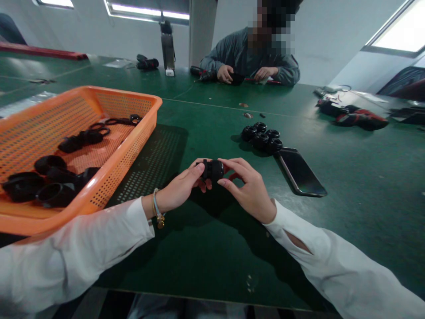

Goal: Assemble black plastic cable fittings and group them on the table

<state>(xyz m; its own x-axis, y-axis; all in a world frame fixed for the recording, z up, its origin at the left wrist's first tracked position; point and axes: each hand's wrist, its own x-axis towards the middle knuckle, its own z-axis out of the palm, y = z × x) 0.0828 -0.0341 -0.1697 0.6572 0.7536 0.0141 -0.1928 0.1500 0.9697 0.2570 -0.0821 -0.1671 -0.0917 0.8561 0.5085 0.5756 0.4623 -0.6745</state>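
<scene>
Black fitting (213, 170): held between both hands above the table (186, 270), nearer the near edge of the surface than the far one; its length runs roughly sideways, a wider ring at the right end.
Red bar (43, 49): along the far left of the surface.
Orange basket (139, 141): at the left of the surface, by the near edge; slotted walls.
Loose black parts (56, 195): inside the basket, one cluster toward its near side, others farther back.
Tall upright device (168, 49): standing toward the far edge, with a smaller dark object just left of it.
Left hand (181, 188): closed around the narrower end of the fitting, thumb above, fingers beneath; a bracelet (155, 204) at the wrist.
Co-worker (229, 48): seated at the far edge, hands at a black piece (237, 79); a power drill (207, 76) lies just to the left.
Right hand (252, 190): thumb and forefinger pinched on the wider ring, with no visible gap at the contact.
Black rings (260, 140): five visible, grouped together beyond the right hand.
Phone (302, 170): flat, dark screen upward, its far end beside the rings.
Red-and-black tool (361, 118): lying toward the right of the surface.
</scene>
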